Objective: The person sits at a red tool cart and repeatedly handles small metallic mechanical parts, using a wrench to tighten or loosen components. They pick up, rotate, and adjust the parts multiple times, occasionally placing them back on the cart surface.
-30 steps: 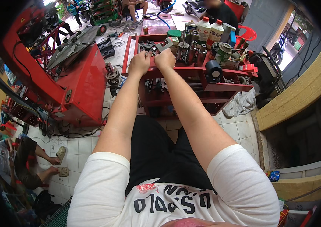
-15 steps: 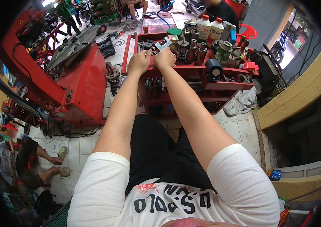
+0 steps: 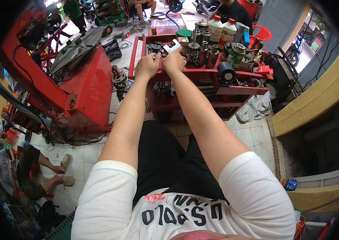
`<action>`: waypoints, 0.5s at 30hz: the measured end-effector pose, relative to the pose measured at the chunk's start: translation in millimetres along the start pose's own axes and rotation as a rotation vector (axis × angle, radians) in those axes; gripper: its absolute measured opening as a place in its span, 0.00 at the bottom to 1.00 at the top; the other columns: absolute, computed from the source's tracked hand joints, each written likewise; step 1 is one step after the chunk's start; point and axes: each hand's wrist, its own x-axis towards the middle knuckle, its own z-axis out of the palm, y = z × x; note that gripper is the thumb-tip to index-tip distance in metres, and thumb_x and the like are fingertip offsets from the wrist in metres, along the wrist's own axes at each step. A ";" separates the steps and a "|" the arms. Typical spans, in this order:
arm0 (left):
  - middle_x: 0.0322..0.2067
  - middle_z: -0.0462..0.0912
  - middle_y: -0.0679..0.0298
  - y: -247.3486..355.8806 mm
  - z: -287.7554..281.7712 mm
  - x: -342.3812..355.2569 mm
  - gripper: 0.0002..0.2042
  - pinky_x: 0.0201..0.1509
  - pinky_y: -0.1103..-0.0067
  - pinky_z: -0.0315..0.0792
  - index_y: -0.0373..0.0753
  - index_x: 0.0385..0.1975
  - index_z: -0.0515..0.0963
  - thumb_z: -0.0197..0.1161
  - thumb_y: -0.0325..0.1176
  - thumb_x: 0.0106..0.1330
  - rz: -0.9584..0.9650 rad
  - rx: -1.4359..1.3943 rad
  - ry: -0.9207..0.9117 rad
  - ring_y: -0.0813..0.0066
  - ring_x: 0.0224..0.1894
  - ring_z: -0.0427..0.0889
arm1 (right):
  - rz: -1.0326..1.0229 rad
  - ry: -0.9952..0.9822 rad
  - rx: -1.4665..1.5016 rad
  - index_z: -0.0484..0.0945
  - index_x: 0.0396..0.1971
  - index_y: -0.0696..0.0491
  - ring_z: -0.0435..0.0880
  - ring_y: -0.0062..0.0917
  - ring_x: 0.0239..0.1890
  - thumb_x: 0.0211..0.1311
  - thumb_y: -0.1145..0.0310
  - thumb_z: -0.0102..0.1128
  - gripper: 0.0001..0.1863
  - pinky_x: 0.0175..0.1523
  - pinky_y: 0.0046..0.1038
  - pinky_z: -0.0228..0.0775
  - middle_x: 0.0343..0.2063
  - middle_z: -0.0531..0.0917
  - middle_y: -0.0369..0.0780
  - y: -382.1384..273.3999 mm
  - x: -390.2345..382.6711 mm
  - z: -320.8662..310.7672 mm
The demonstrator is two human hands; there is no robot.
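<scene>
Both my arms stretch forward over the red tool cart [image 3: 201, 74]. In my right hand [image 3: 174, 63] is a flat silvery metal piece with a notched end [image 3: 172, 48], its face catching the light. The right forefinger lies along its edge. Just to the left, my left hand [image 3: 147, 67] is closed, fingertips curled toward the same piece; what they pinch, if anything, is too small to make out. Below and beyond the hands, loose dark metal parts [image 3: 153, 47] lie in the cart's top tray. Steel cylindrical sockets [image 3: 203, 52] stand right of my right hand.
White bottles with red caps [image 3: 216, 29], a green-lidded can [image 3: 184, 35] and spray cans [image 3: 236, 54] crowd the cart's right side. A red machine [image 3: 85, 88] stands to the left. A grey rag [image 3: 253, 108] lies on the floor at right. Other people sit or stand nearby.
The metal piece has tilted in my right hand, so its face looks brighter, and the right forefinger has stretched along it. My left hand has barely moved.
</scene>
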 end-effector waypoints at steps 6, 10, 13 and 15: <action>0.36 0.86 0.42 -0.1 0.0 -0.2 0.25 0.47 0.52 0.77 0.40 0.41 0.84 0.51 0.56 0.75 -0.012 -0.005 -0.007 0.38 0.43 0.84 | -0.018 -0.017 -0.007 0.53 0.71 0.72 0.90 0.40 0.44 0.55 0.61 0.70 0.51 0.55 0.42 0.75 0.40 0.89 0.50 1.2 -0.7 -0.3; 0.36 0.86 0.42 -1.0 0.7 -1.0 0.24 0.47 0.52 0.77 0.40 0.41 0.84 0.51 0.56 0.75 0.001 -0.006 0.017 0.38 0.43 0.84 | -0.017 -0.050 -0.011 0.55 0.69 0.71 0.90 0.40 0.44 0.55 0.60 0.71 0.49 0.55 0.42 0.75 0.40 0.89 0.50 1.3 -1.1 -1.3; 0.36 0.86 0.42 -1.9 2.0 0.1 0.24 0.47 0.52 0.77 0.40 0.40 0.84 0.51 0.55 0.74 0.008 -0.016 0.026 0.38 0.43 0.84 | -0.012 -0.060 0.000 0.56 0.68 0.71 0.90 0.40 0.44 0.55 0.60 0.71 0.48 0.55 0.42 0.74 0.40 0.89 0.50 1.5 1.2 -1.1; 0.36 0.86 0.42 -2.6 2.6 0.0 0.24 0.47 0.52 0.77 0.40 0.40 0.84 0.51 0.55 0.74 0.020 -0.025 0.045 0.38 0.43 0.84 | -0.016 -0.055 0.015 0.57 0.68 0.71 0.90 0.40 0.44 0.55 0.60 0.71 0.47 0.55 0.43 0.74 0.39 0.89 0.50 1.9 1.2 -0.5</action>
